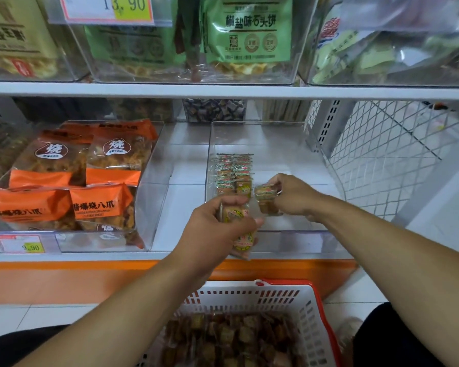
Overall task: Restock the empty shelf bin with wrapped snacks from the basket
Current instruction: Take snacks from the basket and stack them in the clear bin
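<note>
Head view, your one camera, looking down at the lower shelf

Your left hand [217, 223], centre of the frame: fingers curled round a stack of wrapped snacks [240, 234], held just over the front lip of the clear shelf bin [289, 234]. The stack's lower end hangs below the bin's front edge.

Your right hand [293, 194], just right of centre: thumb and fingertips pinch a single wrapped snack [266, 198], held inside the bin near its front, just beside the left hand's stack.

Inside the bin, left side: two neat rows of wrapped snacks [233, 173] already laid, running from the middle of the bin toward the front. The right part of the bin floor shows bare plastic.

Bottom centre of the frame: white slotted basket [310, 313] with a red rim, on the floor between your knees, holding a heap of brown wrapped snacks [231, 337].

Left of the frame, same shelf: a neighbouring clear bin of orange snack bags [72, 181], with a price tag [21, 244] reading 9.90 on its front.

Upper centre, shelf above: green snack packs [249, 30] in a clear bin, another price tag [106, 7] at upper left.

Right of the frame: white wire mesh panel [382, 154] at the shelf end
</note>
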